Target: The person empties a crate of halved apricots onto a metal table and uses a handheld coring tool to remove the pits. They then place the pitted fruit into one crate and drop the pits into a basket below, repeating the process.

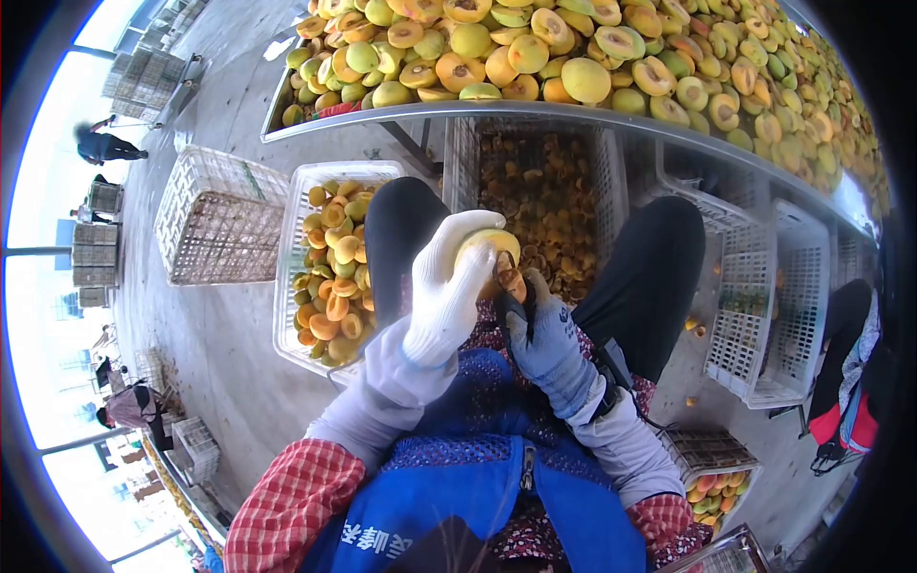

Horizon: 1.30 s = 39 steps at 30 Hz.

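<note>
We see our left grip (447,285) gloved in white and our right grip (549,339) in greyish blue, with dark lettering. The held fruit (501,240) is yellow (its hollow shows brown). Our sleeves (298,489) are checked red and white, our apron (468,477) bright blue with white characters, our trousers (654,277) black. On the silver-edged tabletop (535,110), halved fruit (549,27) mixes yellow, green and orange.

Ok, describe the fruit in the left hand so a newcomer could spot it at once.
Find the metal table heaped with cut fruit across the top, then drop between the dark-trousered knees. There the white-gloved left hand holds one yellow fruit, close to the blue-grey-gloved right hand. Unlike the heaped pieces, this one is gripped by white fingers.
</note>
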Each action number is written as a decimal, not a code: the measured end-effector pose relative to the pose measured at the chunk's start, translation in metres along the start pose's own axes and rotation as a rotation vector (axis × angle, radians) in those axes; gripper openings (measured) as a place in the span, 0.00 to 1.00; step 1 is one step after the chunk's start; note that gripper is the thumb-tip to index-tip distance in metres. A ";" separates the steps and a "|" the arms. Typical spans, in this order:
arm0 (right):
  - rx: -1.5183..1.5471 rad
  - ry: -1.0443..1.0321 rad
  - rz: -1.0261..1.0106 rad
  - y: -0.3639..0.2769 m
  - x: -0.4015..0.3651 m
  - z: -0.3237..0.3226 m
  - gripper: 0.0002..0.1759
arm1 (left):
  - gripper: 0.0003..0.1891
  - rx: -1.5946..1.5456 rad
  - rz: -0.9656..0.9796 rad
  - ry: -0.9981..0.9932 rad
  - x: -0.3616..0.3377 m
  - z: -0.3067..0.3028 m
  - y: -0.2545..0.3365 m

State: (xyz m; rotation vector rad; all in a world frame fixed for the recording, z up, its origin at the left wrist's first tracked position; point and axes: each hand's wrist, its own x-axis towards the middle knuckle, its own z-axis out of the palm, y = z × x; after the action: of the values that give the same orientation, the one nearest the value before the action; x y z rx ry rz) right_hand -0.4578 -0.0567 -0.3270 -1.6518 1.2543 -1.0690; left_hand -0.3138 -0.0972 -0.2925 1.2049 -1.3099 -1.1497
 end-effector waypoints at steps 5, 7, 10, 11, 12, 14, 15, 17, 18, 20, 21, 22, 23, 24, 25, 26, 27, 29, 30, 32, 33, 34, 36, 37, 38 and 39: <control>0.196 0.021 -0.035 0.019 -0.019 0.014 0.23 | 0.15 0.003 -0.160 -0.055 0.000 0.003 0.003; 0.271 0.017 0.005 0.024 -0.026 0.020 0.25 | 0.15 0.050 -0.125 -0.054 0.001 0.006 0.002; -0.159 0.024 -0.251 0.059 -0.041 0.042 0.24 | 0.12 0.101 -0.032 -0.037 0.004 0.011 -0.001; -0.067 0.004 -0.240 0.071 -0.048 0.045 0.24 | 0.11 0.090 -0.019 -0.037 0.005 0.013 -0.001; 0.026 -0.015 -0.228 0.069 -0.046 0.043 0.23 | 0.10 0.078 -0.005 -0.035 0.006 0.014 -0.002; 0.686 -0.078 0.063 0.059 -0.046 0.032 0.21 | 0.13 0.091 -0.019 -0.086 0.008 0.014 -0.005; 0.933 -0.067 0.196 0.053 -0.045 0.029 0.20 | 0.15 0.098 -0.026 -0.111 0.009 0.013 -0.006; 1.082 0.005 0.382 0.047 -0.039 0.025 0.19 | 0.17 0.054 -0.106 -0.248 0.019 0.004 -0.010; 0.859 -0.067 0.375 0.036 -0.030 0.013 0.18 | 0.18 0.030 -0.148 -0.317 0.023 0.000 -0.011; 0.521 -0.157 0.343 0.014 -0.013 -0.008 0.16 | 0.19 -0.074 -0.271 -0.421 0.028 -0.006 -0.008; 0.403 -0.174 0.319 0.010 -0.011 -0.010 0.16 | 0.19 -0.125 -0.330 -0.468 0.028 -0.009 -0.007; 0.388 -0.135 0.285 0.015 -0.014 -0.003 0.15 | 0.16 -0.126 -0.280 -0.393 0.025 -0.002 -0.009; 0.434 -0.104 0.280 0.020 -0.018 0.003 0.15 | 0.15 -0.089 -0.279 -0.353 0.022 0.001 -0.011; 0.480 -0.074 0.273 0.024 -0.022 0.009 0.15 | 0.15 -0.054 -0.274 -0.315 0.021 0.003 -0.014; 0.585 -0.052 0.293 0.029 -0.026 0.016 0.15 | 0.14 -0.021 -0.269 -0.277 0.019 0.006 -0.016; 0.692 -0.030 0.314 0.032 -0.029 0.019 0.15 | 0.11 -0.022 -0.265 -0.233 0.017 0.010 -0.014; 0.771 -0.049 0.368 0.034 -0.030 0.020 0.15 | 0.11 -0.001 -0.234 -0.218 0.015 0.012 -0.012; 0.912 -0.073 0.456 0.035 -0.030 0.020 0.17 | 0.10 0.041 -0.168 -0.183 0.012 0.015 -0.009; 0.974 -0.076 0.491 0.034 -0.030 0.020 0.17 | 0.10 0.059 -0.139 -0.156 0.011 0.017 -0.009; 1.026 -0.063 0.519 0.031 -0.032 0.020 0.18 | 0.09 0.100 -0.085 -0.104 0.009 0.020 -0.009; 1.029 -0.066 0.524 0.031 -0.032 0.021 0.18 | 0.10 0.114 -0.097 -0.128 0.010 0.019 -0.007; 0.983 -0.086 0.519 0.034 -0.033 0.019 0.17 | 0.10 0.128 -0.111 -0.152 0.011 0.018 -0.005; 0.652 -0.062 0.259 0.044 -0.033 0.019 0.16 | 0.10 0.185 -0.211 -0.243 0.018 0.014 -0.005; 0.364 -0.020 0.012 0.049 -0.031 0.021 0.15 | 0.11 0.228 -0.300 -0.308 0.023 0.009 -0.005; 0.292 -0.038 -0.004 0.050 -0.030 0.020 0.15 | 0.11 0.270 -0.387 -0.371 0.026 0.006 -0.006; 0.220 -0.054 -0.022 0.048 -0.028 0.019 0.14 | 0.13 0.274 -0.383 -0.345 0.025 0.005 -0.009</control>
State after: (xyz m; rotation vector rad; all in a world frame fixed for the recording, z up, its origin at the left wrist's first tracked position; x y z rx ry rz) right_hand -0.4593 -0.0370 -0.3830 -1.5197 1.0460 -1.1253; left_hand -0.3185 -0.1225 -0.3000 1.5548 -1.5754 -1.5404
